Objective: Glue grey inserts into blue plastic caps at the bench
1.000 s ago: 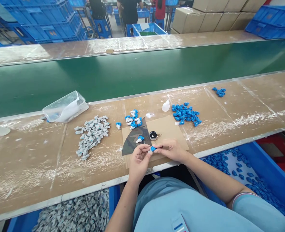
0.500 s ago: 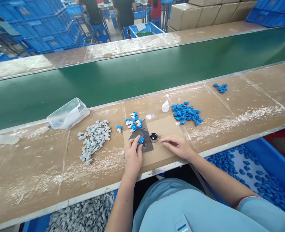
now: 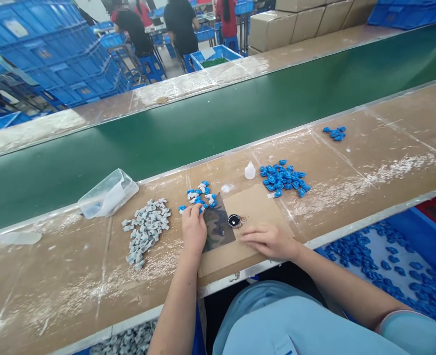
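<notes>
My left hand (image 3: 195, 229) reaches to the near edge of a small cluster of joined blue-and-white plastic pieces (image 3: 194, 195). Its fingertips are closed on a small blue plastic piece (image 3: 202, 208), partly hidden by the fingers. Low over a cardboard sheet (image 3: 257, 202), my right hand (image 3: 268, 240) has its fingers bent and close together. Whatever they hold, if anything, is too small to make out. Between the hands, a small round dish with a black inside (image 3: 235, 221) stands at the edge of a dark patterned sheet (image 3: 218, 227).
Grey-white pieces (image 3: 149, 229) lie heaped left, beside a tipped clear plastic container (image 3: 109, 195). Blue pieces (image 3: 282, 177) and a small white bottle (image 3: 250, 170) are at right. Beyond runs a green conveyor belt (image 3: 203, 121). A blue bin (image 3: 432, 246) stands below the table edge.
My left hand has moved away from me and slightly left with the blue piece, to the joined pieces. My right hand has dropped lower and back from the dish.
</notes>
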### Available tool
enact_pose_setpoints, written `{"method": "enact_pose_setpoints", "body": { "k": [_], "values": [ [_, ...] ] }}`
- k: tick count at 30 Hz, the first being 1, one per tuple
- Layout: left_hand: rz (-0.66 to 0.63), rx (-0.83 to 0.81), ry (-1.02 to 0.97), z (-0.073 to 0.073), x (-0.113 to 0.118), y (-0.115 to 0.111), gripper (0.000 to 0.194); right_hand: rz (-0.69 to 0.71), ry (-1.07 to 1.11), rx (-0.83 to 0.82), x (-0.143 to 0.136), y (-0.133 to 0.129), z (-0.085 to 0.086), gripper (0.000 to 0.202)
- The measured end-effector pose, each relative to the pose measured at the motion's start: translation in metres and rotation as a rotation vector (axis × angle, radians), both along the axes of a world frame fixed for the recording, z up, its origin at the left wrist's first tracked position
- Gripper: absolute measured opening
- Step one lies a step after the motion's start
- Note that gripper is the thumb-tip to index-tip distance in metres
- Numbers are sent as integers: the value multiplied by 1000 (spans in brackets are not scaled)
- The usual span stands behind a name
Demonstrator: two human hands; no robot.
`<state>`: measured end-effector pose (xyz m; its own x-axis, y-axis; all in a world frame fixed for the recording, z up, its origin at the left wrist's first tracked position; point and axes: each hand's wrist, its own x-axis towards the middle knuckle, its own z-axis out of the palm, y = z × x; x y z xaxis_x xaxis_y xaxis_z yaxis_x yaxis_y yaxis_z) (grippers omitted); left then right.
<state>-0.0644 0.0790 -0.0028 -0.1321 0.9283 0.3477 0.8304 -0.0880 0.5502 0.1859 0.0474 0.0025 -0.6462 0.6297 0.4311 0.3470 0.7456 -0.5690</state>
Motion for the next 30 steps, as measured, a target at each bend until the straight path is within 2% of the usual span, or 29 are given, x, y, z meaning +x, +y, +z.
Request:
{"method": "enact_pose_setpoints", "body": {
  "k": [2, 4, 7, 9, 11, 15, 19, 22, 26, 28, 30],
  "values": [
    [54, 5, 36, 1, 0, 5, 29, 93, -119, 99, -6, -4, 0, 27],
    [138, 1, 79, 2, 3, 7, 38, 86, -222, 154, -14, -8, 0, 32],
    [267, -115, 119, 7, 14, 12, 74, 33, -296, 181, -25, -11, -2, 35],
    [297, -235, 125, 11, 22, 21, 89, 21, -311, 193, -30, -11, -3, 33],
    [295, -304, 134, 16, 29, 34, 93, 20, -304, 200, -32, -10, -5, 31],
    [275, -341, 150, 25, 41, 63, 92, 29, -246, 205, -30, -9, -6, 30],
    [224, -353, 196, 24, 52, 91, 91, 26, -208, 185, -30, -11, -7, 28],
    [265, -335, 213, 19, 58, 122, 89, 19, -215, 128, -29, -12, -7, 26],
    [311, -294, 198, 13, 53, 181, 87, 55, -226, 16, -27, -10, -14, 29],
    [303, -202, 157, 12, 45, 212, 83, 111, -211, -32, -26, -8, -26, 31],
    [297, -112, 112, 11, 36, 239, 75, 181, -169, -79, -27, -6, -47, 34]
  ]
}}
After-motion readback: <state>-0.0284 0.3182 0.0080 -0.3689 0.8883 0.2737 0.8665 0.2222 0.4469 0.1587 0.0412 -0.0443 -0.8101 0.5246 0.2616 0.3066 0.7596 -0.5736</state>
